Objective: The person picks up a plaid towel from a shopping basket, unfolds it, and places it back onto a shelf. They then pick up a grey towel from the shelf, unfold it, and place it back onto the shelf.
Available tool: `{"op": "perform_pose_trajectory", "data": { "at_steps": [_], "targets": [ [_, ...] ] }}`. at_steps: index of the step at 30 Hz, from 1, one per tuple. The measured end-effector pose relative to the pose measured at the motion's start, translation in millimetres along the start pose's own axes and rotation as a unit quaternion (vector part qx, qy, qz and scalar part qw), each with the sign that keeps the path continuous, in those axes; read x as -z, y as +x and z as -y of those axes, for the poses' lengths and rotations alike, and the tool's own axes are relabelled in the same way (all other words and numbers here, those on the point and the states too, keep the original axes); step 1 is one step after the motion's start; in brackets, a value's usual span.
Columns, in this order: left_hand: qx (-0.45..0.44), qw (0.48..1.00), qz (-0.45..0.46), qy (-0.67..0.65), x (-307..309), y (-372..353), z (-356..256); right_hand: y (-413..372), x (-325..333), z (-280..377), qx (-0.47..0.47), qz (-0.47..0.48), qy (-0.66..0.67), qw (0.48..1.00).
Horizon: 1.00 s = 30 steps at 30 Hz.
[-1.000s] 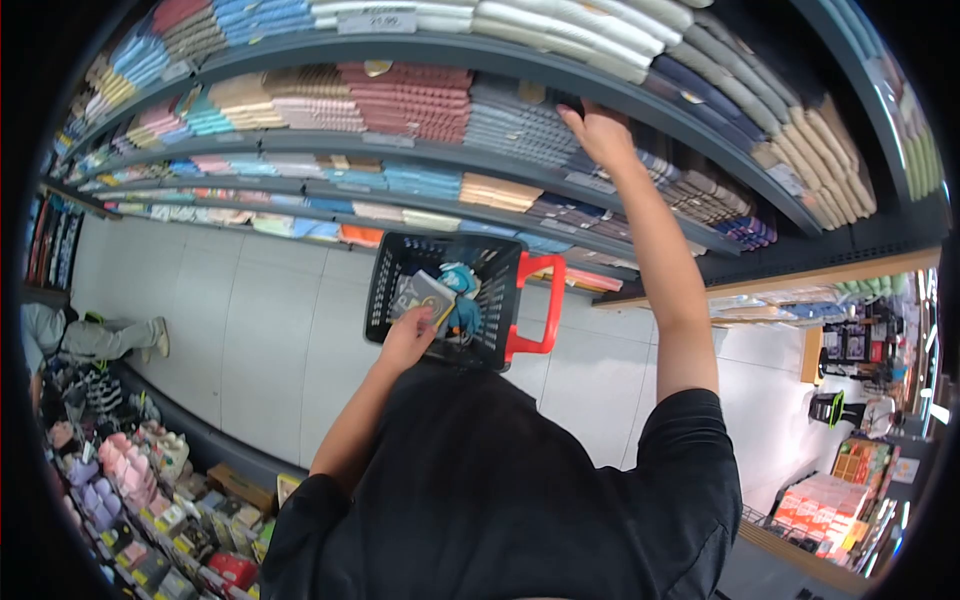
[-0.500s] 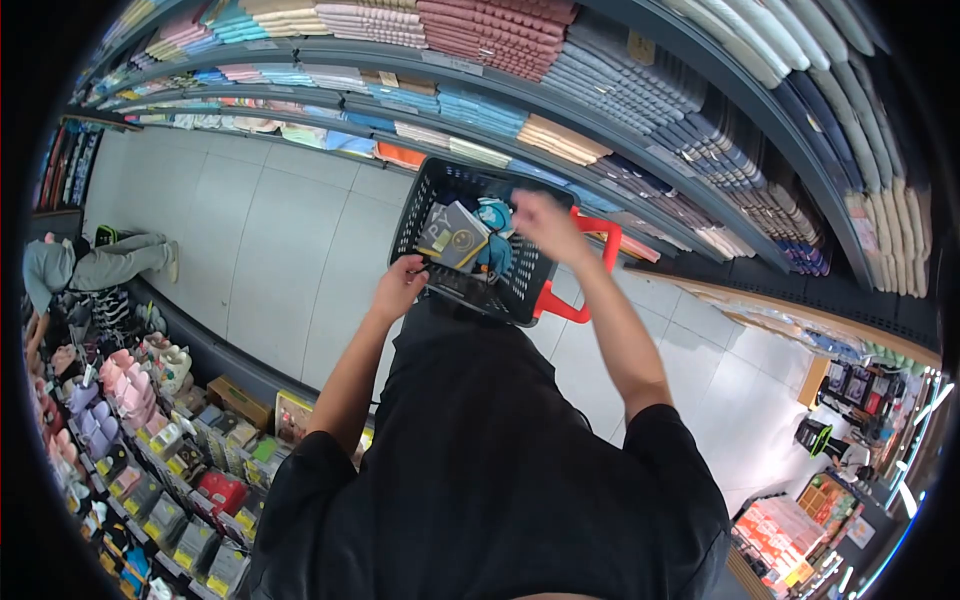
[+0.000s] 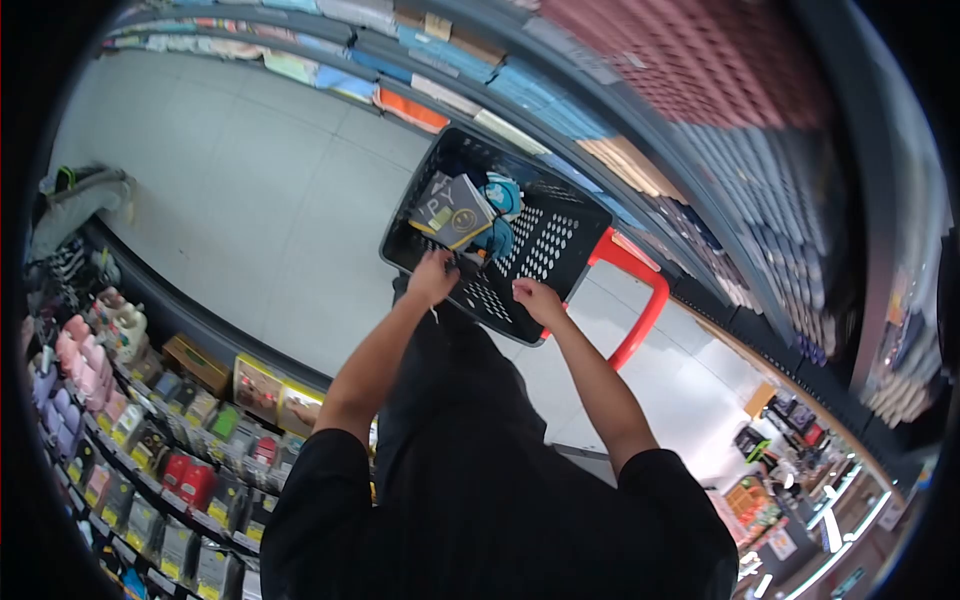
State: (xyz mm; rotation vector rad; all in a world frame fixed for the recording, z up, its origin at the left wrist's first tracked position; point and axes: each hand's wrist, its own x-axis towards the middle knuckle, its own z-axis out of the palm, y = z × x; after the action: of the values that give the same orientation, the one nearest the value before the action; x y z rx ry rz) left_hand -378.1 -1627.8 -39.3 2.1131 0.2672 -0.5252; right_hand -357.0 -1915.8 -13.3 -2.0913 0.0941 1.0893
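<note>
A black shopping basket [image 3: 400,240] with perforated walls and a red handle [image 3: 655,295] is in front of my body. Inside it, toward the far left, lie a grey package [image 3: 455,212] with yellow edges and some blue items [image 3: 503,197]. My left hand [image 3: 434,277] is at the basket's near rim with its fingers bent together; what they hold, if anything, is too small to tell. Over the near right part of the basket, my right hand [image 3: 538,299] has its fingers curled together, and any object in them is hidden.
Shelves of folded textiles [image 3: 560,95] run along the far side and right. Slippers [image 3: 85,360] and packaged goods [image 3: 190,480] fill racks at the lower left. A crouching person [image 3: 80,210] is at the left edge. Pale floor tiles [image 3: 230,170] lie between.
My right hand has come back toward me from the basket's far side. My left hand has moved slightly right and nearer the rim. The view has turned, and the red handle appears lower.
</note>
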Motion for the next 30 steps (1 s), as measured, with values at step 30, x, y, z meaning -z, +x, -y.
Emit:
{"op": "perform_pose_trajectory", "data": {
  "at_steps": [30],
  "targets": [
    [-0.054, 0.998, -0.001, 0.015, -44.4, 29.6, 78.0, 339.0, -202.8, -176.8, -0.214, -0.205, 0.265, 0.918]
  ]
}}
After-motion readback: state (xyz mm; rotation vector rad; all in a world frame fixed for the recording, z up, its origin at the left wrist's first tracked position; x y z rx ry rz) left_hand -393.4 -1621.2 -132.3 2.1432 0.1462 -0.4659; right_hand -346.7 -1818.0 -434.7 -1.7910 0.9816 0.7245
